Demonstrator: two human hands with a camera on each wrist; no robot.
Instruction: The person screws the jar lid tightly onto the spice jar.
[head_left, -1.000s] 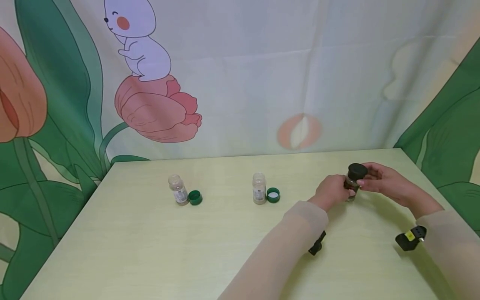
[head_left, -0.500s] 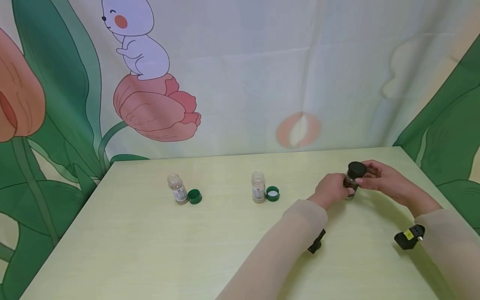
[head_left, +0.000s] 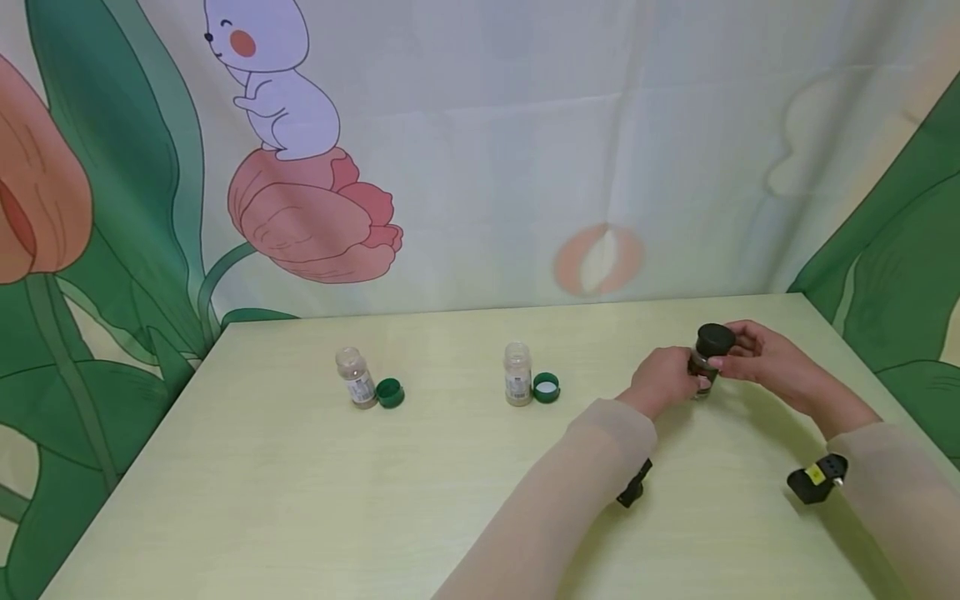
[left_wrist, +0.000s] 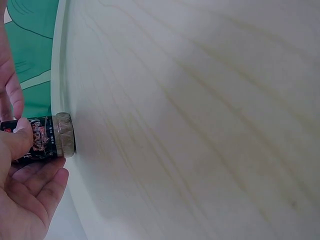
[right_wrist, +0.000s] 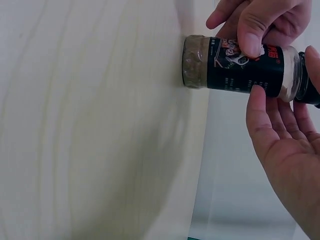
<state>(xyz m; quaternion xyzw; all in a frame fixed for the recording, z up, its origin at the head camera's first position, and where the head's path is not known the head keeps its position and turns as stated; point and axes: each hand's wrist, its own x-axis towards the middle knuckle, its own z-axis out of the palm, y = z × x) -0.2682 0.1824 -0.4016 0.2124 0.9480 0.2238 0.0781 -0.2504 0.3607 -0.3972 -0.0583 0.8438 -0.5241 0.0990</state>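
A small spice jar (right_wrist: pixel 235 65) with a dark printed label and brownish contents stands upright at the right of the table in the head view. My left hand (head_left: pixel 663 382) grips its body, thumb across the label in the right wrist view. On top of the jar sits a black lid (head_left: pixel 715 338). My right hand (head_left: pixel 772 367) holds that lid from the right, thumb in front and fingers behind. One fingertip of the right hand touches the lower label in the right wrist view. The left wrist view shows the jar's base (left_wrist: pixel 65 135) at the table.
Two clear jars without lids, one at the left (head_left: pixel 356 379) and one in the middle (head_left: pixel 517 375), stand on the pale table (head_left: pixel 300 500). Beside each lies a green lid, the left one (head_left: pixel 390 392) and the middle one (head_left: pixel 546 387). A printed curtain (head_left: pixel 480 167) hangs behind.
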